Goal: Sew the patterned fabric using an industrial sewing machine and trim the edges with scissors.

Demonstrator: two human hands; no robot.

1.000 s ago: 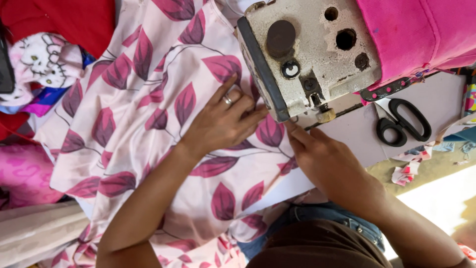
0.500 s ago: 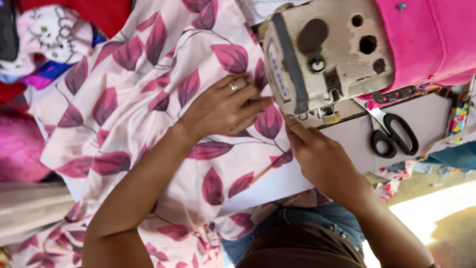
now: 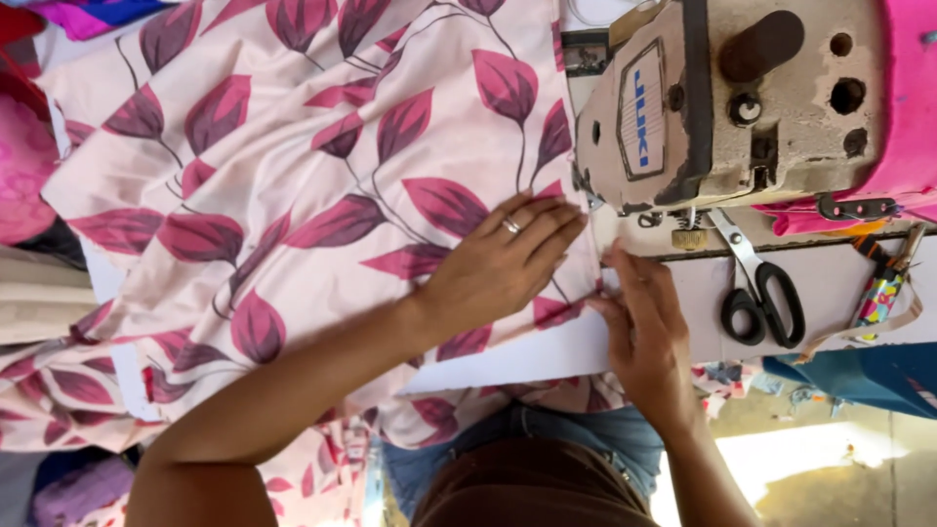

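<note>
Left hand (image 3: 498, 263) lies flat, fingers (image 3: 542, 229) spread and extended, pressing the pink leaf-print fabric (image 3: 293, 195) onto the worktop (image 3: 527, 356); nothing is gripped. Right hand (image 3: 644, 322) rests at the fabric's edge just below the needle area, fingers together and slightly curled on the cloth; whether they pinch the hem cannot be told.

The fabric covers most of the worktop, its edge reaching under the head of the sewing machine (image 3: 722, 107).

Risks, as judged: both sets of fingertips sit close to the presser foot, so a slip forward could bring them to the needle. The loose fabric bunched at left and hanging off the near edge could drag and skew the seam.

Surroundings: black-handled scissors (image 3: 761, 293) lie just right of the right hand, near its path. Pink cloth (image 3: 908, 117) is draped over the machine's far end. A patterned strap (image 3: 883, 293) lies beyond the scissors.
</note>
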